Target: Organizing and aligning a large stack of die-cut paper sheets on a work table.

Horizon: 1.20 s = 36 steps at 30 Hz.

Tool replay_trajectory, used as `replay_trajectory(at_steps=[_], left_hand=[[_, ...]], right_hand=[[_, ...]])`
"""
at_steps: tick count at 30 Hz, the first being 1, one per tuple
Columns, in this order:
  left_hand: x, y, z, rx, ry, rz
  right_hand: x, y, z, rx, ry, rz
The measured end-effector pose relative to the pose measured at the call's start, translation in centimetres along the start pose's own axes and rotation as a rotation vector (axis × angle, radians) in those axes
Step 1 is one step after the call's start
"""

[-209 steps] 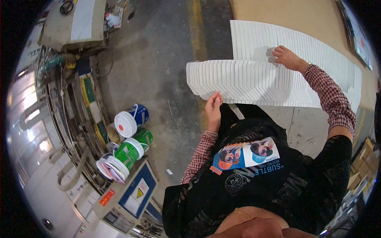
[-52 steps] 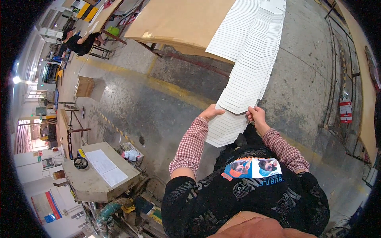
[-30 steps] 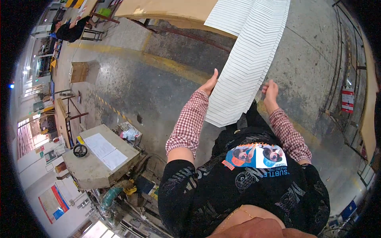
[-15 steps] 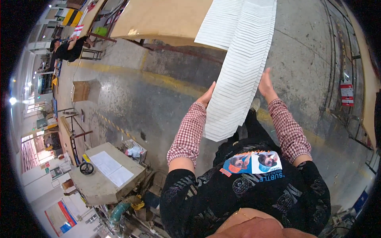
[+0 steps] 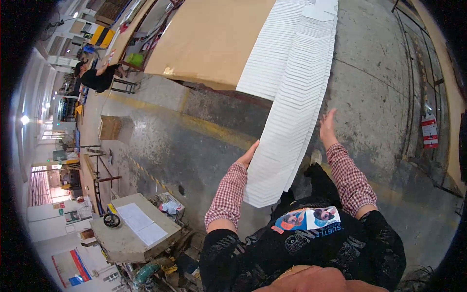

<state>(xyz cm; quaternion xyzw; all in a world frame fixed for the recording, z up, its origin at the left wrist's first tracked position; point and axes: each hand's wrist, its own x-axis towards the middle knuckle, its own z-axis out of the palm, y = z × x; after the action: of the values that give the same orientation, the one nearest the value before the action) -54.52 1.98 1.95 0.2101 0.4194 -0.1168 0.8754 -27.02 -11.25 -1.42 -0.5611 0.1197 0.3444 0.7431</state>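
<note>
Sheets (image 5: 284,126) overhang near edge of tabletop (image 5: 209,44); right hand (image 5: 328,129), earlier pinching their right side, now just beside it, fingers wide; left hand (image 5: 248,155) at left side, grip unclear; any hand support likely its alone.

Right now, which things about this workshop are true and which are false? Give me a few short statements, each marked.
1. The left hand is at the left edge of the white sheets. True.
2. The right hand is clenched into a fist. False: it is open.
3. The sheets lie entirely on the brown table. False: their near end reaches past its edge.
4. A person in black sits in the background. True.
5. The small wheel is red. False: it is black.
</note>
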Motion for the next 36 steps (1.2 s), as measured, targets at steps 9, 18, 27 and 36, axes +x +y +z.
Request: replay_trajectory(at_steps=[9, 18, 27, 36], left_hand=[[0.9, 0.1, -8.4, 0.970, 0.733, 0.086], [6.8, 3.8, 12.5, 0.297, 0.748, 1.071], [16.2, 12.0, 24.9, -0.049, 0.520, 0.939], [19.9, 18.2, 23.8, -0.325, 0.428, 0.795]], right_hand=[[0.2, -2.4, -0.2, 0.001, -0.283, 0.247], [3.1, -8.4, -9.5, -0.143, -0.092, 0.330], [11.6, -13.3, -4.2, -0.216, -0.239, 0.263], [17.6, -18.8, 5.9, 0.060, -0.438, 0.525]])
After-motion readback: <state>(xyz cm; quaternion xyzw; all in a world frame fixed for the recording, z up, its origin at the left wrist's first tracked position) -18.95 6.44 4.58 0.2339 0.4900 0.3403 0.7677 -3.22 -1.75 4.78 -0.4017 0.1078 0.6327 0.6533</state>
